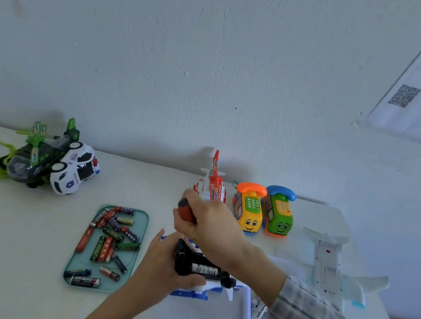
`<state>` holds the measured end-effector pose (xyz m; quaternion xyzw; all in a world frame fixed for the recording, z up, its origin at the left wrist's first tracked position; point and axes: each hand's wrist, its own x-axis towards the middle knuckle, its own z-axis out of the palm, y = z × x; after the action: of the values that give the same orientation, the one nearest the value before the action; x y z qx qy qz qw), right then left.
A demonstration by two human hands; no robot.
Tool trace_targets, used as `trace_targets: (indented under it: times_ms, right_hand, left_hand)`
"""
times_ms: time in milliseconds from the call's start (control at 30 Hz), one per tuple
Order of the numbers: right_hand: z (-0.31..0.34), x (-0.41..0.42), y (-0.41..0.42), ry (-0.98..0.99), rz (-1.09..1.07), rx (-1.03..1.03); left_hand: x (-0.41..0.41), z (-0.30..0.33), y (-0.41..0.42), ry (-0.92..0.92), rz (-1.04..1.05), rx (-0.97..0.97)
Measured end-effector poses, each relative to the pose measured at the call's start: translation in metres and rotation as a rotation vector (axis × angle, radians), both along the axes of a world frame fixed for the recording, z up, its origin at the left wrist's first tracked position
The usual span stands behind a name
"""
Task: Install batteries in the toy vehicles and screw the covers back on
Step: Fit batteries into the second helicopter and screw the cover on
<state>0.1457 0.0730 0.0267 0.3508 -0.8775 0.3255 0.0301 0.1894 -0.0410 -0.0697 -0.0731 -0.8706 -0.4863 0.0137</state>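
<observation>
A blue and white toy vehicle [202,269] lies upside down near the table's front, its black underside up and a battery showing in the open compartment. My left hand [162,263] grips the toy's left side. My right hand [211,224] holds a screwdriver with a red and black handle [186,211] upright above the toy; its tip is hidden behind the hand. A teal tray [141,220] to the left carries several loose batteries [108,242].
Against the wall stand a green helicopter [33,159] and a white police car [74,170] at left, a red and white helicopter [214,181] and two phone cars [263,211] at centre. A white airplane [329,268] lies upside down at right.
</observation>
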Motion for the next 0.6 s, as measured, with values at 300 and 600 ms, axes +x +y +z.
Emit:
trace_targets:
  times_ms: [300, 600]
  right_hand:
    - [0.007, -0.01, 0.039, -0.09, -0.07, 0.151]
    - [-0.025, 0.004, 0.041, -0.205, 0.004, 0.394]
  left_hand:
    - [0.001, 0.0, 0.001, -0.018, -0.007, 0.025]
    - [-0.001, 0.005, 0.0, -0.052, -0.025, 0.081]
